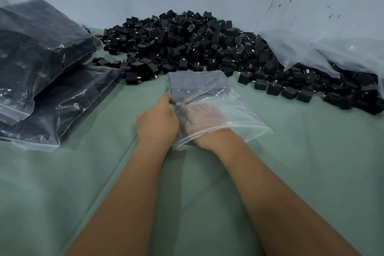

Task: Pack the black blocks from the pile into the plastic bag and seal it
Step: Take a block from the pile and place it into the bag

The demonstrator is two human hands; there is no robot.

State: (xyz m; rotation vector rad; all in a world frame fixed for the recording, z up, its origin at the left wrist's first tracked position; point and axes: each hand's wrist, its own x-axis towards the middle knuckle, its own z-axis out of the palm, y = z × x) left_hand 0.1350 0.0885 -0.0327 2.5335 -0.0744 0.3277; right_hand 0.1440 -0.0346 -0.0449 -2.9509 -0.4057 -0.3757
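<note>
Lengthwise, plastic bag (pixel 209 97) lies mouth toward person, bottom toward pile (pixel 187 41).

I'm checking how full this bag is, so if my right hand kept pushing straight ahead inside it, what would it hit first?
Probably the black blocks already packed at the far end of the plastic bag. Your right hand is inside the bag pointing that way; the film blurs how close they are.

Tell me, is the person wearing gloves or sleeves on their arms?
No. The left hand is bare, and both forearms are bare, with no sleeves, watch or bracelets showing. The right hand also looks gloveless, though it appears hazy through the clear plastic bag.
</note>
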